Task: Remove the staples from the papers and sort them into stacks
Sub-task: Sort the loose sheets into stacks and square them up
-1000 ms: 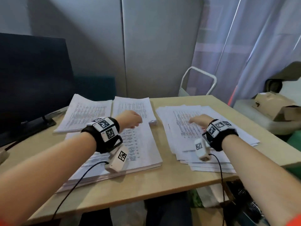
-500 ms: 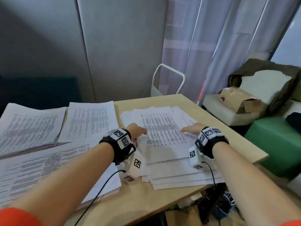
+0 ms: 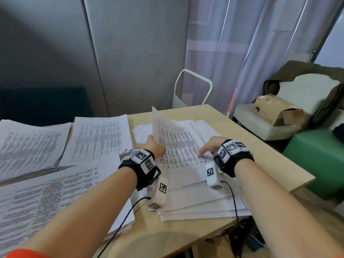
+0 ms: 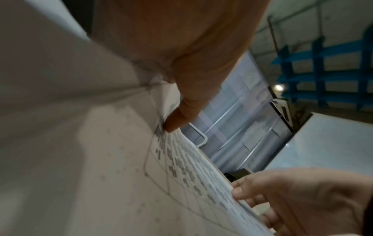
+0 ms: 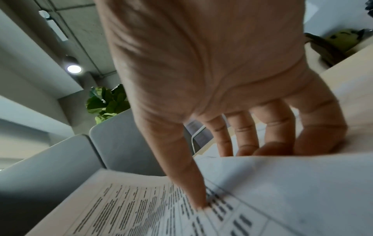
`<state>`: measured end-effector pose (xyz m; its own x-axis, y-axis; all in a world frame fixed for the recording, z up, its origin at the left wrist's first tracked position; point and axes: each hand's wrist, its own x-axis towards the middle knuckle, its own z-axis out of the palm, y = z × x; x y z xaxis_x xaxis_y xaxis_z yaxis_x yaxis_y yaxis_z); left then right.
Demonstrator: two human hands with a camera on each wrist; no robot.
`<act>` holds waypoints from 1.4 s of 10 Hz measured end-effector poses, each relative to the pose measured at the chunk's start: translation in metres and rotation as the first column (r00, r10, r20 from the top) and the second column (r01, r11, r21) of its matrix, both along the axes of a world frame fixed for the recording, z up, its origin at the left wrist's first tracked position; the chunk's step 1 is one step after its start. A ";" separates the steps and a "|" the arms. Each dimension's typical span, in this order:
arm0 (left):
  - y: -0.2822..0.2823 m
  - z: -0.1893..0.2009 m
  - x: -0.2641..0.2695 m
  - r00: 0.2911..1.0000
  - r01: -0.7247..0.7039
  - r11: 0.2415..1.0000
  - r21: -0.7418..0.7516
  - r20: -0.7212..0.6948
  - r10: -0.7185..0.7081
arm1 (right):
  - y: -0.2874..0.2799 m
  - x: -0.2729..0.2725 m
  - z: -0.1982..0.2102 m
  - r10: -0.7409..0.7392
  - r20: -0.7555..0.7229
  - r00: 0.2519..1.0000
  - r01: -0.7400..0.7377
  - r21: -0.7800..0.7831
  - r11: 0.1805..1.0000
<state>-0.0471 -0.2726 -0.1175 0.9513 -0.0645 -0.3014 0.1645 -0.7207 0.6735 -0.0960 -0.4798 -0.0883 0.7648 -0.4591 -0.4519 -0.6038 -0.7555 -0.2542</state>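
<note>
While the left hand (image 3: 155, 148) pinches the raised sheet (image 3: 158, 125) and the right hand (image 3: 211, 146) clasps the packet's (image 3: 184, 159) right edge, over the loose pile at the surface's (image 3: 264, 164) right side, lift gently, so any staple shows without tearing.

White papers (image 3: 178, 146) printed with black tabular rows; pale wooden table (image 3: 260, 161); green seat (image 3: 316, 157); brown cardboard box (image 3: 273, 110).
</note>
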 end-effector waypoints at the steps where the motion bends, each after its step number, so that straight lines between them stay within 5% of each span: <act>1: -0.002 -0.004 -0.002 0.998 0.065 0.997 0.053 -0.003 -0.064 | -0.015 0.001 -0.008 -0.110 0.090 0.990 0.099 0.117 0.988; 2: -0.003 -0.009 0.002 0.991 0.122 0.986 0.113 0.036 -0.127 | -0.027 -0.006 -0.011 -0.176 0.125 0.977 0.148 0.204 0.968; 6: -0.007 -0.002 0.023 0.991 0.124 0.954 0.274 0.007 -0.131 | 0.003 -0.016 -0.008 -0.018 0.110 0.994 0.029 -0.105 0.994; 10: -0.007 0.033 0.017 0.907 0.392 0.701 0.596 -0.121 -0.404 | 0.002 -0.006 0.000 0.106 0.059 0.993 -0.089 -0.240 0.967; 14: -0.030 0.034 0.026 0.893 0.427 0.681 0.595 -0.157 -0.423 | 0.021 0.001 0.030 0.314 -0.124 0.941 -0.338 -0.353 0.873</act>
